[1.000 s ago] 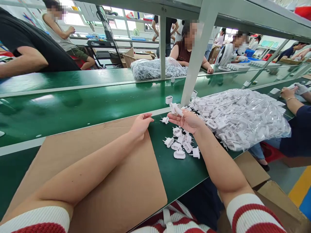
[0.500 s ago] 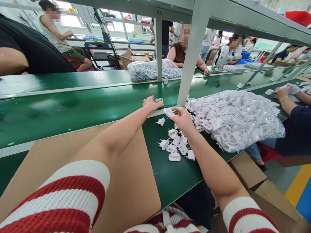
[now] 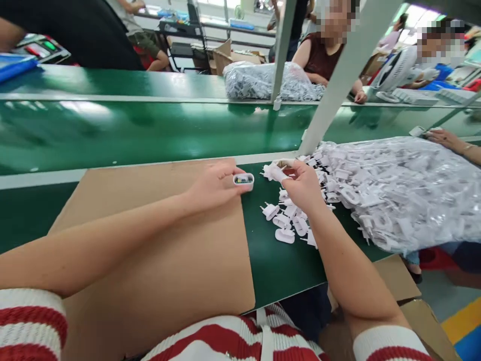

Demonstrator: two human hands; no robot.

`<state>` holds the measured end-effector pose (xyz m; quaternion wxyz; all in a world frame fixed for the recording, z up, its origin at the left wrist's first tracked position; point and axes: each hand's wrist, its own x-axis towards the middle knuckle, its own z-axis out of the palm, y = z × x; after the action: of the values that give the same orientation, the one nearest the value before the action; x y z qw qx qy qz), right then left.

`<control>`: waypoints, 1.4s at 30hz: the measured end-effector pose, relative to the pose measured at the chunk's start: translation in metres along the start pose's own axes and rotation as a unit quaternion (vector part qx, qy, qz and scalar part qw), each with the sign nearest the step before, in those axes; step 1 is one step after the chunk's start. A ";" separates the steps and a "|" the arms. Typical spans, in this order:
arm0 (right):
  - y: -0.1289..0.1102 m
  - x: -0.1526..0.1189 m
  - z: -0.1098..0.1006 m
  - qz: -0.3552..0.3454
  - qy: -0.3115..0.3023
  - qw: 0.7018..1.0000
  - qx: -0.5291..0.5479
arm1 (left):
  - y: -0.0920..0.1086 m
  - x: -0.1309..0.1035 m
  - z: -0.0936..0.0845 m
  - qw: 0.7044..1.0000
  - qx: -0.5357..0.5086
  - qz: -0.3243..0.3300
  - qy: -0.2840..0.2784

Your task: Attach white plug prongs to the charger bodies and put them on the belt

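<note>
My left hand (image 3: 212,186) grips a white charger housing (image 3: 243,188) between thumb and fingers, above the cardboard's right edge. Its open end faces me and shows small electronic parts inside. To the right, my right hand (image 3: 304,183) has white coverings on its fingertips. Those fingers are closed at a white two-pin plug cover (image 3: 267,172) near the strip along the bench; their exact contact is partly hidden. Several loose plug covers (image 3: 284,235) lie on the green bench just below my right hand, some with their pins showing.
A large clear bag (image 3: 417,195) full of white plug parts lies to the right. A slanted metal post (image 3: 332,85) rises behind my right hand. Flat cardboard (image 3: 180,260) covers the bench at left. Across the green belt (image 3: 150,130) are another filled bag (image 3: 250,82) and several people.
My left hand has brought the charger housing back from the belt to above the cardboard and turned its open end toward me. My right hand has reached the nearby plug cover. The view has shifted.
</note>
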<state>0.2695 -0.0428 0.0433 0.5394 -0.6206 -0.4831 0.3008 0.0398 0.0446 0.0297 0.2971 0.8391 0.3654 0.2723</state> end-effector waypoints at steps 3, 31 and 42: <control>-0.010 -0.021 0.014 -0.050 -0.045 0.997 -0.044 | 0.001 -0.049 0.000 0.999 0.003 0.039 -0.022; -0.019 -0.060 0.062 -0.323 -0.124 0.858 -0.381 | -0.009 -0.065 0.009 0.986 -0.153 -0.050 -0.033; -0.010 -0.048 0.051 -0.228 -0.138 0.926 -0.268 | -0.014 -0.069 0.009 0.994 -0.109 0.001 -0.029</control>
<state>0.2037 -0.0687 0.0340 0.3353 -0.5672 -0.7439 0.1116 -0.0008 -0.0033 -0.0024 0.3971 0.8094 0.3241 0.2867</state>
